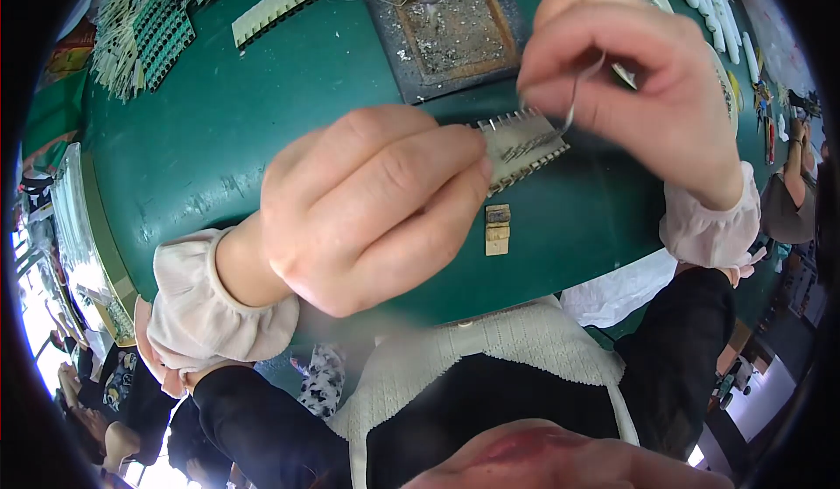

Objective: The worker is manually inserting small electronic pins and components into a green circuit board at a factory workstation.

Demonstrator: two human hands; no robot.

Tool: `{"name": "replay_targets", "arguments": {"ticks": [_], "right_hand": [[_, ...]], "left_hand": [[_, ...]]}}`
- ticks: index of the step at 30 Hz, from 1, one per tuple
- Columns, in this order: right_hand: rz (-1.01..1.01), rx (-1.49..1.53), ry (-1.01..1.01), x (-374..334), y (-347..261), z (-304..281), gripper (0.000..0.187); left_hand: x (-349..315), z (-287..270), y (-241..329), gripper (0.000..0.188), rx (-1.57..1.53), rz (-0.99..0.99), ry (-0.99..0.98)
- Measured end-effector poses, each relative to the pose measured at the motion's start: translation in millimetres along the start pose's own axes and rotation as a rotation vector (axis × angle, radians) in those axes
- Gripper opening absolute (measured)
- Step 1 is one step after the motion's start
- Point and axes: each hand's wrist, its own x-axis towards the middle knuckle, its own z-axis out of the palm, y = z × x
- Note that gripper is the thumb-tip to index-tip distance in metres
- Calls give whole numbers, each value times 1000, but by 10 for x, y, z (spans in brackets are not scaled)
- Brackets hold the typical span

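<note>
Near the middle of the green table, my left hand grips one end of a pale, flat strip board between thumb and fingers. Short metal pins stick out along its far edge, and its near edge is notched. My right hand is closed around a thin bent metal tool, whose tip reaches the right end of the board. The fingers hide part of that tool, so its exact kind is unclear. Just below the board lies a small tan block with a dark upper part.
A dark stand with a crumb-strewn square tray is beyond the board. Another pale strip lies far left, beside green circuit boards with wires. White sticks lie far right. A long-sided tray borders the left edge.
</note>
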Motion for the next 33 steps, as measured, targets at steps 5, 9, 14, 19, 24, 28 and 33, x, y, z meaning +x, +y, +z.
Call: {"name": "replay_targets", "arguments": {"ticks": [5,9,14,19,24,28,33], "right_hand": [[73,44,-31,-76,-90,122,13],[58,161,18,-80,-34,195,13],[40,164,0,-77,-13,198,12],[25,158,3,-76,17,198,13],[23,113,-6,-71,-5,159,15],[-11,126,-25,-54,37,167,16],[-2,142,-20,-61,66,179,16]], "left_hand": [[1,21,-1,38,25,31,23],[16,-3,-9,39,25,38,18],[31,-19,13,39,53,36,25],[45,-24,11,41,59,20,30],[30,-6,9,42,-28,6,27],[23,-29,31,42,-76,-22,-13],[27,-29,19,44,-113,-28,-31]]}}
